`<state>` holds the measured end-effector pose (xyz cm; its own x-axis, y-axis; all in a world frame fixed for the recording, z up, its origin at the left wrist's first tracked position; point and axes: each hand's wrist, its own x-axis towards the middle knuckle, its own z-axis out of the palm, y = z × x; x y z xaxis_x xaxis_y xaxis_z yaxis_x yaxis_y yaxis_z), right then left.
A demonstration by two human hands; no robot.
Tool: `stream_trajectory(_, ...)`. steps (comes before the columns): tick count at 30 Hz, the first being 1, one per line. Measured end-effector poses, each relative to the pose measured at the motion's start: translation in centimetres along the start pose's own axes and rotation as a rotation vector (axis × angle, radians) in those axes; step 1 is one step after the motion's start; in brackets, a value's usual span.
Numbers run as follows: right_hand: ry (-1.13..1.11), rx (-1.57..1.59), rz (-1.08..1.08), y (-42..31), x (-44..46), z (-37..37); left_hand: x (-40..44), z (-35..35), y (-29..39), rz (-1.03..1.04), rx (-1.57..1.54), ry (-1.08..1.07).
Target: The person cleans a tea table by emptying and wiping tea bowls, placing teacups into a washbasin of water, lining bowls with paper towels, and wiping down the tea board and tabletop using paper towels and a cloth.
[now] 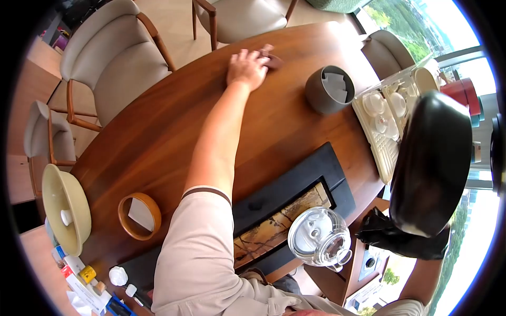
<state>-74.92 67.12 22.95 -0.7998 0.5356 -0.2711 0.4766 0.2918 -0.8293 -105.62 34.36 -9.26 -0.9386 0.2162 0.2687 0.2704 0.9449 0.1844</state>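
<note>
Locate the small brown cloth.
In the head view, upper centre: the small brown cloth lies on the polished wooden table, at the fingertips of the left hand, left of the dark grey round container.

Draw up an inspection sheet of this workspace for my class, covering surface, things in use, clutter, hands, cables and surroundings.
Surface: wooden table, glare at its far end.
Things in use: brown cloth at the left fingertips; large dark rounded object at the right, its kind unclear, with black material beside it.
Clutter: grey pot holding white pieces; cream rack with clear vessels; glass teapot near a dark tray; round wooden container; cream basin.
Hands: left hand on the table with the brown cloth, grip unclear; right hand hidden.
Cables: nothing seen.
Surroundings: beige chairs; windows with greenery outside.
</note>
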Motion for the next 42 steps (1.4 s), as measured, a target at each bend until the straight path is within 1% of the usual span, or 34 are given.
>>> stream_trajectory(1, 0.027, -0.003, 0.015, 0.8, -0.5, -1.0, -0.4, 0.8, 1.8, 0.106, -0.014, -0.010)
stream_trajectory(3, 0.048, -0.014, 0.033, 2.2, -1.3, -2.2, -1.9, 0.8, 3.7, 0.244, -0.076, -0.072)
stream_trajectory(4, 0.041, -0.018, 0.037, 2.7, -1.5, -2.8, -3.2, -1.2, 4.2, 0.339, -0.091, -0.119)
stream_trajectory(5, -0.058, -0.045, 0.114, 2.7, -1.8, -3.4, -4.9, -1.2, 3.6, 0.467, -0.172, -0.122)
stream_trajectory(6, -0.077, -0.034, 0.121, 3.3, -1.9, -3.8, -6.8, -1.3, 2.9, 0.593, -0.258, -0.133)
stream_trajectory(8, -0.071, 0.005, 0.113, 4.8, -2.2, -4.5, -10.4, -4.2, -1.3, 0.756, -0.373, -0.110)
stream_trajectory(9, -0.039, -0.033, 0.139, 4.8, -2.7, -4.5, -11.1, -5.5, -4.0, 0.677, -0.405, -0.011)
stream_trajectory(10, -0.063, -0.031, 0.161, 5.1, -3.1, -4.8, -12.0, -7.3, -7.4, 0.479, -0.356, -0.033)
stream_trajectory(11, -0.071, -0.026, 0.178, 5.4, -3.4, -5.2, -13.7, -8.4, -10.4, 0.224, -0.152, 0.020)
stream_trajectory(12, -0.074, -0.014, 0.178, 5.8, -3.4, -5.4, -15.9, -8.2, -14.3, 0.022, 0.014, 0.030)
stream_trajectory(13, -0.088, -0.007, 0.179, 6.1, -3.2, -5.6, -18.3, -7.2, -17.4, -0.211, 0.079, 0.097)
stream_trajectory(14, -0.099, 0.004, 0.186, 6.6, -3.2, -5.8, -20.3, -6.6, -18.5, -0.446, 0.076, 0.171)
stream_trajectory(15, -0.109, 0.013, 0.195, 7.1, -3.2, -6.0, -22.5, -5.2, -18.5, -0.599, 0.053, 0.213)
stream_trajectory(16, -0.118, 0.024, 0.202, 7.6, -3.2, -6.3, -23.4, -6.3, -17.2, -0.642, 0.231, -0.238)
stream_trajectory(17, -0.136, 0.047, 0.223, 8.2, -3.0, -6.6, -24.4, -7.7, -12.1, -0.604, 0.092, -0.019)
stream_trajectory(19, -0.131, 0.058, 0.224, 9.4, -2.5, -7.4, -26.5, -5.8, -7.3, -0.421, 0.225, -0.071)
stream_trajectory(21, -0.111, 0.080, 0.216, 10.1, -2.0, -8.1, -25.3, -6.5, -0.7, -0.264, 0.187, -0.089)
stream_trajectory(22, -0.101, 0.085, 0.213, 10.5, -1.6, -8.8, -24.1, -8.4, 2.9, -0.133, 0.071, -0.218)
stream_trajectory(23, -0.087, 0.031, 0.227, 11.0, -1.1, -9.7, -23.0, -9.3, 5.6, 0.044, 0.003, -0.353)
stream_trajectory(24, -0.070, -0.025, 0.246, 11.4, -1.1, -10.3, -23.0, -8.1, 7.4, 0.294, -0.140, -0.290)
stream_trajectory(26, -0.025, 0.016, 0.260, 11.7, -1.2, -10.1, -21.2, -6.2, 7.4, 0.593, -0.272, -0.271)
stream_trajectory(27, -0.001, 0.063, 0.267, 11.8, -1.0, -10.0, -20.0, -5.6, 7.1, 0.601, -0.280, -0.265)
stream_trajectory(29, 0.006, 0.064, 0.273, 12.3, -0.9, -9.9, -17.2, -6.0, 6.2, 0.932, -0.263, -0.450)
stream_trajectory(30, 0.000, 0.062, 0.268, 12.6, -0.5, -9.7, -15.9, -6.2, 5.9, 0.938, -0.259, -0.442)
stream_trajectory(31, 0.001, 0.036, 0.251, 14.8, 0.1, -10.7, -14.6, -6.3, 5.6, 0.821, -0.141, -0.390)
stream_trajectory(32, 0.009, 0.042, 0.248, 15.3, -0.3, -10.9, -13.2, -6.1, 5.2, 0.703, -0.028, -0.338)
stream_trajectory(34, 0.011, -0.016, 0.279, 15.9, -0.3, -10.9, -9.8, -3.2, 2.8, 0.209, 0.084, -0.155)
stream_trajectory(35, 0.040, 0.039, 0.281, 14.2, -1.0, -9.4, -7.4, -2.5, 1.9, 0.014, 0.119, -0.140)
stream_trajectory(36, 0.028, -0.078, 0.173, 17.2, -0.8, -10.8, -4.0, -1.1, 1.6, -0.178, 0.148, -0.114)
stream_trajectory(37, 0.033, -0.054, 0.218, 17.8, -1.3, -11.1, -1.6, -0.1, 1.6, -0.335, 0.118, -0.101)
stream_trajectory(38, 0.025, -0.140, 0.211, 17.9, -1.9, -11.3, 1.4, 0.5, 1.7, -0.484, 0.084, -0.075)
stream_trajectory(39, 0.018, -0.227, 0.205, 18.1, -2.4, -11.5, 4.5, 1.2, 1.9, -0.563, 0.018, -0.075)
stream_trajectory(40, 0.031, -0.219, 0.204, 18.6, -2.8, -11.7, 7.2, 1.9, 2.1, -0.645, -0.051, -0.078)
stream_trajectory(42, 0.058, -0.204, 0.203, 19.7, -3.7, -12.1, 11.6, 3.5, 2.8, -0.585, -0.167, -0.194)
